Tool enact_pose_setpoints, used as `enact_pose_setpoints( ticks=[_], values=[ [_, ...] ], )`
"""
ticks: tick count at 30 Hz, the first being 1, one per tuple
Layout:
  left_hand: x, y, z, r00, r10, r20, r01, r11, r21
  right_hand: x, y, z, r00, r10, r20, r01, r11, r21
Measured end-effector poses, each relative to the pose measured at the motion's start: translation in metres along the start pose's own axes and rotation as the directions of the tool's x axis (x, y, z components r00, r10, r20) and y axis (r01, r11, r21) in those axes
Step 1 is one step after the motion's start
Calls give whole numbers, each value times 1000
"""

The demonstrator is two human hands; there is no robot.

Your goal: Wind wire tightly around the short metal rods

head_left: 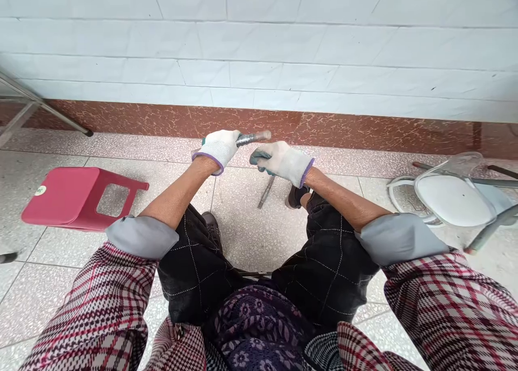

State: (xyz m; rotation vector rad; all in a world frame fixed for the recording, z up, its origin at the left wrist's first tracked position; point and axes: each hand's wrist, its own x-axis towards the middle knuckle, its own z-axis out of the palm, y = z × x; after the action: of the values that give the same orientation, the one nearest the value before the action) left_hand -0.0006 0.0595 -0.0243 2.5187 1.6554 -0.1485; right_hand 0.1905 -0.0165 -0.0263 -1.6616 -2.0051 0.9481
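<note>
My left hand (218,146), in a white knitted glove with a purple cuff, is closed around a short rod (254,137). The rod's silver ribbed part and pale brown, slightly blurred end stick out to the right. My right hand (281,160), in a matching glove with grey-green fingertips, is just right of and below that end. Its fingers are curled, and their grip is hidden. Below this hand a narrow metal strip (265,193) slants down; whether it lies on the floor or is held, I cannot tell.
A red plastic stool (67,195) stands to the left, near metal legs (60,115). At right is a white round-seated chair (455,198) beside several bars. A white tiled wall (259,41) with a brown marbled base rises ahead. My shoes (212,228) rest on speckled floor tiles.
</note>
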Motion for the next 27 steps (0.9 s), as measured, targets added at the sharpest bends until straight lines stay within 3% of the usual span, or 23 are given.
enact_pose_setpoints(
  ticks=[5,8,12,19,23,27],
  values=[
    [-3,10,8,986,140,93,-155,971,182,1,-7,-21,998,-35,-60,26,989,-148],
    [-9,23,2,967,206,150,-230,959,168,5,-4,-41,993,-23,-114,6,989,-146],
    [-21,33,-12,969,225,104,-232,970,72,6,7,-52,994,17,-112,-21,999,-29],
    [-19,22,-21,999,48,-10,-49,995,-82,3,8,-22,995,93,-27,-85,972,217],
    [-5,10,-11,1000,6,-17,-7,999,-52,5,6,-7,997,73,-22,-69,988,137],
    [1,5,-2,1000,3,-9,-3,1000,24,-1,1,-6,999,34,13,-34,999,36]
  ],
)
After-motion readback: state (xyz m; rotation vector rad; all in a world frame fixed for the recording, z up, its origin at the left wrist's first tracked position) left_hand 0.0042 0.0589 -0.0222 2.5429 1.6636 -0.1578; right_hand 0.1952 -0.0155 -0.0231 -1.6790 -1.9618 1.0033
